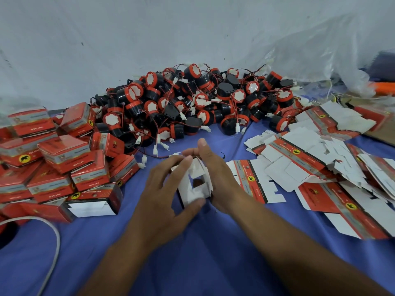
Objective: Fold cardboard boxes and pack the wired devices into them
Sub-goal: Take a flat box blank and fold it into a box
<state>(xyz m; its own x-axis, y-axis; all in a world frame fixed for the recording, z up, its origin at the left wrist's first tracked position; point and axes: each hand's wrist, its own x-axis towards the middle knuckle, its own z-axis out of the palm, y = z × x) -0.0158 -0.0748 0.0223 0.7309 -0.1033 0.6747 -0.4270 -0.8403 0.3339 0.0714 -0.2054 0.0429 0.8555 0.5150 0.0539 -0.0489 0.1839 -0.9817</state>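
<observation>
Two bare forearms reach in from the near edge of the desk (192, 259), which is covered in blue cloth, and meet over its middle. There the left hand (162, 189) holds a half-folded box (192, 190) with fingers spread wide, the thumb under the box's near edge and the fingertips on its far end. The right hand (217, 178) cups the box's right side with the thumb raised; its fingers are hidden behind the cardboard. The box's white flaps face up, and a small gap between them shows something dark inside. Toward the far edge lies a heap of wired devices (192, 103), black and red cylinders with thin red-and-black wires and white plugs. Along the left edge are stacked folded red boxes (53, 163); toward the right edge flat unfolded box blanks (320, 163) lie overlapped. A white cable (56, 238) curves across the near left corner, and clear plastic sheeting (320, 56) rises at the far right corner.
</observation>
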